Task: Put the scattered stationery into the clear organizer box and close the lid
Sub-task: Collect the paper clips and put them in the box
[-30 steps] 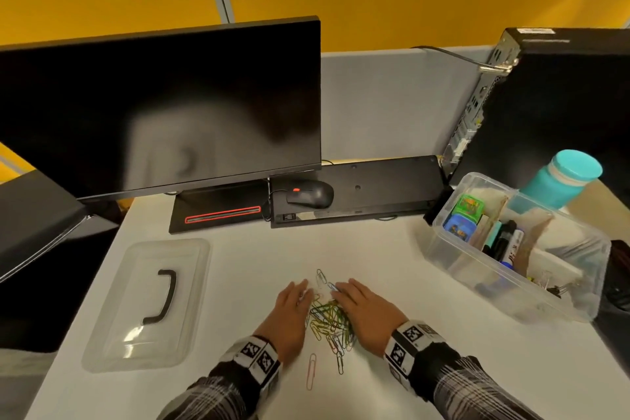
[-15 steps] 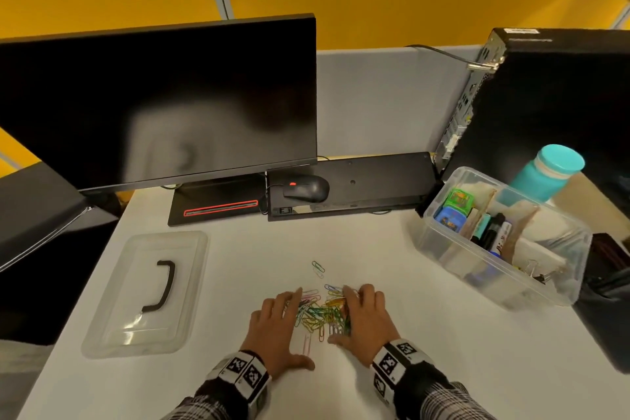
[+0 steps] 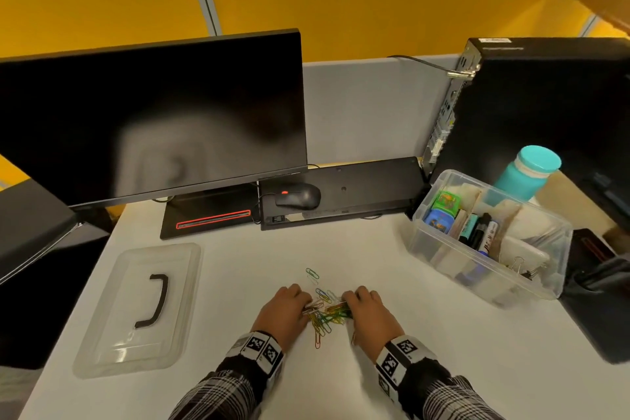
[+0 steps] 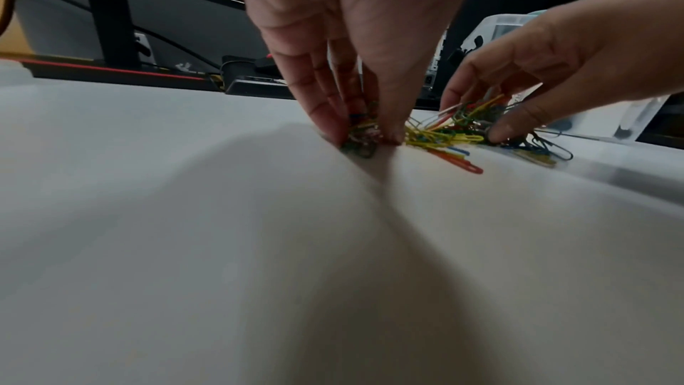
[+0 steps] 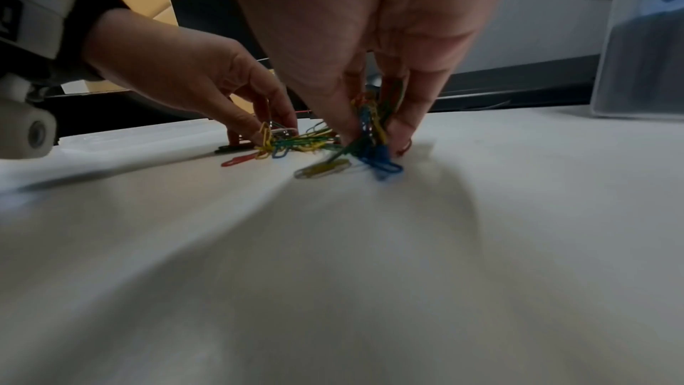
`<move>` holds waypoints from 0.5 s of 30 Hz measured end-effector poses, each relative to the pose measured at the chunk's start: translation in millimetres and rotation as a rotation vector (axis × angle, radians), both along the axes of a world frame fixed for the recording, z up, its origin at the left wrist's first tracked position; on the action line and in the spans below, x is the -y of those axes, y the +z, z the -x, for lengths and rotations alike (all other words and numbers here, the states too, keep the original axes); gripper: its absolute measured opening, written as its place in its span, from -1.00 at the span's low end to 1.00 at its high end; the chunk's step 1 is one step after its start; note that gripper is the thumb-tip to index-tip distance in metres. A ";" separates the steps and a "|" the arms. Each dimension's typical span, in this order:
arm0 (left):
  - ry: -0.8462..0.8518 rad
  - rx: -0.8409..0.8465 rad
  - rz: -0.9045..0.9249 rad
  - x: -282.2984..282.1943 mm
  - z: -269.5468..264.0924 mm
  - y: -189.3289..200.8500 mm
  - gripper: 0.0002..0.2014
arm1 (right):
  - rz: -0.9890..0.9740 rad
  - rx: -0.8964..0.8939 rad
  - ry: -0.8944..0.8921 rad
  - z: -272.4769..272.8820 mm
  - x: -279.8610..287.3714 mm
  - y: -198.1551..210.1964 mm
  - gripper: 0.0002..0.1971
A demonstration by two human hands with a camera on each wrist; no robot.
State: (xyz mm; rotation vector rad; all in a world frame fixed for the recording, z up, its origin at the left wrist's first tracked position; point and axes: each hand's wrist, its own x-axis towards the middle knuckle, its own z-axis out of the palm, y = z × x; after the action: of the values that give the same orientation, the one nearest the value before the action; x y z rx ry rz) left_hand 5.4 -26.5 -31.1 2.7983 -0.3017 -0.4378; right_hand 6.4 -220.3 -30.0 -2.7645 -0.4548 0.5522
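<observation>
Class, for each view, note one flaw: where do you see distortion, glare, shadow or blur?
Head view: wide-angle bends the monitor, pale glare on it. Left wrist: broad shadow under the left hand on the table. Right wrist: paper clips blurred.

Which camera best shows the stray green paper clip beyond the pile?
Head view: the green paper clip lies alone on the table, beyond both hands and the pile. Neither wrist view shows it clearly; fingers and the pile fill them.

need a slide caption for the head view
Both hands, left hand and right hand, pinch up coloured paper clips beside the open organizer box.
</observation>
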 end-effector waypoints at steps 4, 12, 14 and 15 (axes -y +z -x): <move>-0.069 -0.003 -0.115 3.2 -4.5 4.6 -0.72 | -0.029 0.031 0.011 0.6 6.9 1.7 -0.54; -0.048 0.045 -0.013 -10.3 -6.7 -1.1 -0.72 | -0.335 0.046 -0.160 1.0 25.1 12.8 -0.71; -0.032 0.046 0.049 -13.9 -6.9 -1.2 -0.73 | -0.424 0.056 -0.210 1.1 31.0 16.2 -0.74; -0.023 0.046 0.084 -14.6 -7.6 0.0 -0.73 | -0.473 0.065 -0.241 0.6 34.5 18.3 -0.73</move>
State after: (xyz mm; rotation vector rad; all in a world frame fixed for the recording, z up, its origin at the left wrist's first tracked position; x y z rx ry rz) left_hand 13.0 -11.8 -31.1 2.7285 -0.3544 -0.3585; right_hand 5.9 -254.9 -11.8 -2.3397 -0.2227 0.2551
